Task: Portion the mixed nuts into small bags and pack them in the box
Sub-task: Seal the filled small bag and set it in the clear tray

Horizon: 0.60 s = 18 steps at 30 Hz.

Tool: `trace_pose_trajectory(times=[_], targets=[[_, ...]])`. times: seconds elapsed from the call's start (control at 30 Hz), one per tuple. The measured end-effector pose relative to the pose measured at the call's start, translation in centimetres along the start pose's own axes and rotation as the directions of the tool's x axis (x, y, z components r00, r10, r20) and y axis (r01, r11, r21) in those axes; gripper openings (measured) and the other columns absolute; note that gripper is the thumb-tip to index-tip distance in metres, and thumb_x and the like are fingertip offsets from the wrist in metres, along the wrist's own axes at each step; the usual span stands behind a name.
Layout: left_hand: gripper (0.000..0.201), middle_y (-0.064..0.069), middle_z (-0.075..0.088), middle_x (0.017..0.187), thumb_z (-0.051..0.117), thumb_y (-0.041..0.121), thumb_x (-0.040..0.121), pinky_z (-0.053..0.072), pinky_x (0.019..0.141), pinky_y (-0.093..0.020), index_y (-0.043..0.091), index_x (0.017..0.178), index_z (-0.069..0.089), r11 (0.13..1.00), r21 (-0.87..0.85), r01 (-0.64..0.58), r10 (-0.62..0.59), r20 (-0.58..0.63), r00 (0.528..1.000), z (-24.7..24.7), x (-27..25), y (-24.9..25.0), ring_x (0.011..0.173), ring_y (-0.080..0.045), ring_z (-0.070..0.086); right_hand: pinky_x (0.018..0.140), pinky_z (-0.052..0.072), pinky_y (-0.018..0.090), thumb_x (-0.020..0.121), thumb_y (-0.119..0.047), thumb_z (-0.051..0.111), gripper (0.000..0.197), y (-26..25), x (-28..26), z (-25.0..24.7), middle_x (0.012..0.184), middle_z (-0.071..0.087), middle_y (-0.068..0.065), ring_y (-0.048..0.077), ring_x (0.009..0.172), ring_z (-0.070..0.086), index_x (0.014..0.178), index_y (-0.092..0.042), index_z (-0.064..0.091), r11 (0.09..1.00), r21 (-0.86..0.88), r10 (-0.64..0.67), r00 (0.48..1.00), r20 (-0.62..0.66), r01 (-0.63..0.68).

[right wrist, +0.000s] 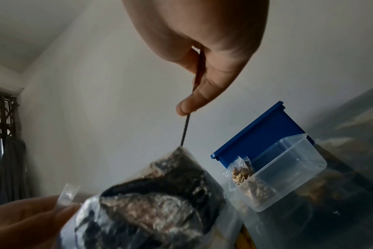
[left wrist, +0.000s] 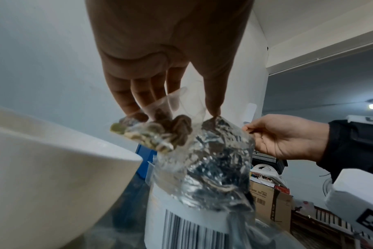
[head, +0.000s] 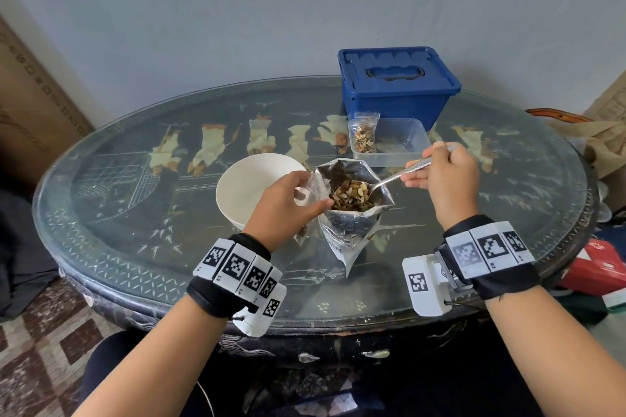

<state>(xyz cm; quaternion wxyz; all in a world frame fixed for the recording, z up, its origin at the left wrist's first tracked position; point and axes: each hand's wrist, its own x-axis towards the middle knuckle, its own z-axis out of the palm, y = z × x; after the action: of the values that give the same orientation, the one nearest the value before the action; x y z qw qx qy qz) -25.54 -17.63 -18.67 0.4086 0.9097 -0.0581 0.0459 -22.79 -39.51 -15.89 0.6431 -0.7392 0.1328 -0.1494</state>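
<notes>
Scooping mixed nuts out of the foil pouch, with a small clear bag held ready beside it.

Taking the foil pouch (head: 352,213) as my landmark and working from largest down: it stands open on the table (head: 135,230), the blue box (head: 396,85) lidded well behind it, the white bowl (head: 250,189) just to its left, and the clear tub (head: 403,142) behind it holding one filled bag (head: 364,135), parked there, I judge, until the box is opened. My left hand (head: 288,206) pinches the small bag (left wrist: 160,128) at the pouch's left rim, close so a spoonful travels little. My right hand (head: 443,173) grips the spoon (head: 389,179) by its handle, its bowl loaded with nuts (head: 352,196) inside the pouch mouth.
</notes>
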Motion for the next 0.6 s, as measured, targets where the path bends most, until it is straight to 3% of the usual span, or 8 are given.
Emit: trace_pose_trajectory(times=[0.1, 0.3, 0.6], targets=[[0.056, 0.000, 0.056, 0.117, 0.069, 0.039, 0.079, 0.031, 0.068, -0.010, 0.012, 0.125, 0.050, 0.993, 0.116, -0.037, 0.027, 0.079, 0.996, -0.7, 0.9, 0.3, 0.089, -0.008, 0.050, 0.046, 0.053, 0.022, 0.100, -0.013, 0.032, 0.028, -0.2, 0.3, -0.4, 0.073, 0.064, 0.015, 0.013, 0.047, 0.064, 0.076, -0.013, 0.046, 1.000, 0.005, -0.011, 1.000, -0.013, 0.011], [0.053, -0.004, 0.054, 0.115, 0.067, 0.041, 0.081, 0.030, 0.074, -0.016, 0.010, 0.121, 0.052, 0.937, 0.325, -0.129, 0.055, 0.227, 0.972, -1.7, 2.4, 1.5, 0.089, -0.010, 0.044, 0.042, 0.049, 0.020, 0.101, -0.015, 0.032, 0.029, -1.4, 0.7, -0.9, 0.069, 0.062, 0.014, 0.011, 0.042, 0.061, 0.076, -0.010, 0.045, 0.995, 0.095, -0.003, 0.999, -0.046, 0.008], [0.049, -0.005, 0.052, 0.117, 0.065, 0.041, 0.082, 0.035, 0.077, -0.021, 0.012, 0.119, 0.052, 0.887, 0.418, -0.194, 0.043, 0.342, 0.939, -1.7, 3.8, 3.5, 0.089, -0.012, 0.044, 0.042, 0.048, 0.019, 0.101, -0.017, 0.033, 0.029, -2.4, 0.5, -0.9, 0.070, 0.064, 0.013, 0.012, 0.044, 0.062, 0.076, -0.011, 0.046, 0.992, 0.122, -0.025, 0.999, -0.041, 0.030]])
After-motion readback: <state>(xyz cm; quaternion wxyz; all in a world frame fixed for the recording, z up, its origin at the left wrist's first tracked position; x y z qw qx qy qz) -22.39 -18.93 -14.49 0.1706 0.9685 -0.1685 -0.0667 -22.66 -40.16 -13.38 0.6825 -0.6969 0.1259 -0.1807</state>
